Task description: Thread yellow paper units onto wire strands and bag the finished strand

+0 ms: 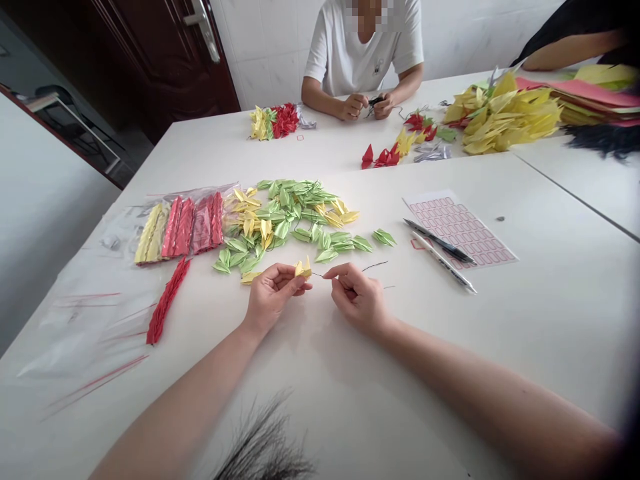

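My left hand (273,297) pinches a yellow folded paper crane (303,269) above the near part of the table. From the crane a thin dark strand, needle or thread, runs to my right hand (359,297), whose thumb and forefinger close on it. A length of thread (375,265) trails out past the right hand. Just beyond both hands lies a loose pile of green folded paper cranes (285,200), with several yellow ones (340,213) mixed in. Dark thread winds through part of that pile.
Left stand bagged red and yellow folded papers (193,227), a red folded strip (169,300) and plastic film (85,313). Right lie a label sheet (463,227), a black pen (440,241) and a white pen (445,263). Across sits a co-worker (365,53) near yellow cranes (505,120).
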### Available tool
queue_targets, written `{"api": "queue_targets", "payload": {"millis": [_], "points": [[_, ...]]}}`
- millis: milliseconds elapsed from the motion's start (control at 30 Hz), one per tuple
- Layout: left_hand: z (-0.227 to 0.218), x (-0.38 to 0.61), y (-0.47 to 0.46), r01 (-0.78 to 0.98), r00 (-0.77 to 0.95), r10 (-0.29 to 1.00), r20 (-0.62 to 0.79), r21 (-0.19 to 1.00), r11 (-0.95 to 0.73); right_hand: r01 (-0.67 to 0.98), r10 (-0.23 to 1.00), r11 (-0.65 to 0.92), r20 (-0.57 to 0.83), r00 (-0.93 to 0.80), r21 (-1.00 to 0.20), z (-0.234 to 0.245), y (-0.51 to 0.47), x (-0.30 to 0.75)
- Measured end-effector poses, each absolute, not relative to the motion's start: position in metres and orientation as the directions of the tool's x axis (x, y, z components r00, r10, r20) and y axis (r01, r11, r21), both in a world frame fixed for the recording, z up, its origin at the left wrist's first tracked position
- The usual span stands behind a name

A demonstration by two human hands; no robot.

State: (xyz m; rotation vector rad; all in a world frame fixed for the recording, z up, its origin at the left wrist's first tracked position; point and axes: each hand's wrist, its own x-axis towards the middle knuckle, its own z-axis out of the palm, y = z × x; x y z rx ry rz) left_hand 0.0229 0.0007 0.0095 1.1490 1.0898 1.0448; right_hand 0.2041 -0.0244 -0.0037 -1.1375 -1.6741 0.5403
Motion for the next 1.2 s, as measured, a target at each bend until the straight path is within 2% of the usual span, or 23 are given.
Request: {"api": "queue_targets", "payload": {"millis": [167,267,333,433,533,667,767,867,1200], "points": [[0.007,0.023,-0.002,0.038,0.159,0.986,-0.040,0.999,0.034,0.369,0.882,0.449,0.470,-0.037,-0.814,0.001,-0.026,0.207],[0.007,0.023,-0.005,0.089,0.155,0.987,-0.037,0.996,0.024,0.339,0.911,0.412,0.390,-0.134,-0.846,0.004,-0.026,0.209],[0.009,0.022,-0.006,0.157,0.156,0.988,-0.015,0.988,-0.010,0.360,0.920,0.386,0.327,-0.215,-0.849,0.004,-0.026,0.210],[0.010,0.018,-0.006,0.293,0.189,0.977,0.098,0.944,-0.151,0.441,0.929,0.367,0.302,-0.212,-0.819,-0.003,-0.023,0.208],[0.009,0.015,-0.005,0.471,0.300,0.927,0.226,0.810,-0.350,0.485,0.929,0.369,0.330,-0.168,-0.793,-0.013,-0.019,0.206],[0.006,0.014,-0.002,0.602,0.457,0.794,0.401,0.517,-0.608,0.492,0.927,0.365,0.355,-0.117,-0.791,-0.017,-0.015,0.206],[0.004,0.015,-0.001,0.668,0.493,0.715,0.495,0.311,-0.676,0.470,0.926,0.366,0.363,-0.101,-0.803,-0.012,-0.016,0.207],[0.002,0.015,-0.001,0.728,0.496,0.701,0.512,0.196,-0.657,0.396,0.910,0.410,0.396,-0.122,-0.822,-0.008,-0.018,0.208],[0.003,0.015,-0.002,0.752,0.438,0.737,0.515,0.240,-0.614,0.208,0.916,0.400,0.399,-0.051,-0.892,0.002,-0.023,0.211]]}}
